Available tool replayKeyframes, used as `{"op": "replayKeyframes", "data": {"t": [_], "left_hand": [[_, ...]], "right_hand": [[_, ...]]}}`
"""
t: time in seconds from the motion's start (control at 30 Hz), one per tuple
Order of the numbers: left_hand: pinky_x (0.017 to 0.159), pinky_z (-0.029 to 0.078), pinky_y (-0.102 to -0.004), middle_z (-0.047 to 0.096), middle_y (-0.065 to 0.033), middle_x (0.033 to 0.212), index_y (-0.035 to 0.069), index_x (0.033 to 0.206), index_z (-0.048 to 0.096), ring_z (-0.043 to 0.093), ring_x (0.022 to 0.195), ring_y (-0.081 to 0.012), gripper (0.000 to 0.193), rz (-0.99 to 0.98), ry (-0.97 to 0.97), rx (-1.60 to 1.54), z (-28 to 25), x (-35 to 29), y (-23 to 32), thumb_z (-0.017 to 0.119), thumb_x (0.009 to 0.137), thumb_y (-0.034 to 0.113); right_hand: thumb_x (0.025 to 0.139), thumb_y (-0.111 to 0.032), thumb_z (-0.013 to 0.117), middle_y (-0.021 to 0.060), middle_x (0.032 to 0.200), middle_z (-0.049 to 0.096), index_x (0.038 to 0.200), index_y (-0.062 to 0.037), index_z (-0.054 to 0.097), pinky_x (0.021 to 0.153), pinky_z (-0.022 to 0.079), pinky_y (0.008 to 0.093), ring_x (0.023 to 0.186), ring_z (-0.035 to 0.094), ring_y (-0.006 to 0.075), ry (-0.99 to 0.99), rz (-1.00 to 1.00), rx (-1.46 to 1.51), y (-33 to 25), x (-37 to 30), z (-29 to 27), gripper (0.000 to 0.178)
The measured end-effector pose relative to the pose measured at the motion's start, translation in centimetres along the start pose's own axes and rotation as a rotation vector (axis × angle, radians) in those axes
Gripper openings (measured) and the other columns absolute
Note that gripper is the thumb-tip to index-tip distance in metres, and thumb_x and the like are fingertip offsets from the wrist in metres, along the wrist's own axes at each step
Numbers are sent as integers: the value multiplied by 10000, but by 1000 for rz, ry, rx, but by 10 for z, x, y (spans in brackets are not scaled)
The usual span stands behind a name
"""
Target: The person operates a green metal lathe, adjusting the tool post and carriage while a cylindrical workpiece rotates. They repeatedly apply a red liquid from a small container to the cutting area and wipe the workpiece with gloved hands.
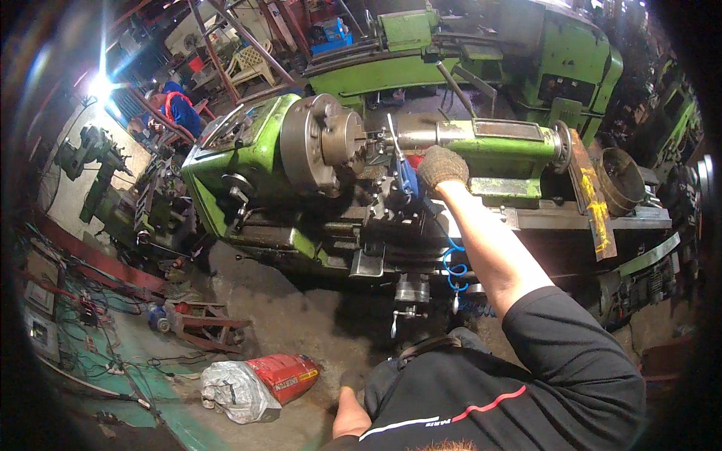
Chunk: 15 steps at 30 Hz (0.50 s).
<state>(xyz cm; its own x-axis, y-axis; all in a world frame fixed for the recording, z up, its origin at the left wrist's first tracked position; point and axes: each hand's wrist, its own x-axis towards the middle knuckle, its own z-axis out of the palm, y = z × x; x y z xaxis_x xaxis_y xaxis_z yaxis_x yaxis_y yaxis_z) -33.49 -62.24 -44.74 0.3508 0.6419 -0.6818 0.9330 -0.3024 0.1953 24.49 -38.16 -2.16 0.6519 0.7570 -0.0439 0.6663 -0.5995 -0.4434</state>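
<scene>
My right hand point(442, 167), in a grey-brown knitted glove, is closed over the green lathe point(519, 154). It grips a blue air blow gun point(408, 179) whose thin nozzle points up and away. A coiled blue hose point(453, 264) hangs below it. Left of the hand is the lathe's large round chuck point(308, 143), with a smaller metal cylinder point(344, 138) at its front. The tool post point(385, 199) sits just beneath the gun. My left hand point(352, 378) hangs low beside my body, apart from the machine; its fingers cannot be made out.
A rusty flat bar with yellow marks point(593, 195) leans across the lathe's right end, beside a round metal drum point(623, 180). Another green lathe point(571, 60) stands behind. A red and silver sack point(259, 383) and a rusty frame point(207, 327) lie on the floor. Far left, a person point(180, 109) sits.
</scene>
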Motion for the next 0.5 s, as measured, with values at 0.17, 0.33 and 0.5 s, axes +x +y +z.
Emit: {"op": "replayKeyframes", "data": {"t": [0.17,0.33,0.5], "left_hand": [[1037,560,-499,779,-228,1355,60,1303,806,736,1277,-427,566,-116,-72,-174,35,-3,-25,711,957,497],[1033,559,-496,770,-245,1366,44,1315,797,740,1274,-413,590,-313,-77,-464,48,-19,-25,676,979,513],[1029,557,-494,761,-262,1377,27,1327,789,744,1271,-399,616,-509,-31,-732,51,-27,-21,641,1001,528]], "right_hand": [[1000,-380,715,198,1304,801,1219,-120,864,1051,612,518,1236,773,392,-20,22,3,6,4,1,371],[1007,-393,704,197,1309,799,1228,-115,862,1052,611,520,1237,773,393,-17,2,-33,-1,0,1,388],[998,-403,713,204,1311,797,1235,-114,859,1051,611,521,1242,770,395,-12,-3,-26,-1,3,2,401]]}}
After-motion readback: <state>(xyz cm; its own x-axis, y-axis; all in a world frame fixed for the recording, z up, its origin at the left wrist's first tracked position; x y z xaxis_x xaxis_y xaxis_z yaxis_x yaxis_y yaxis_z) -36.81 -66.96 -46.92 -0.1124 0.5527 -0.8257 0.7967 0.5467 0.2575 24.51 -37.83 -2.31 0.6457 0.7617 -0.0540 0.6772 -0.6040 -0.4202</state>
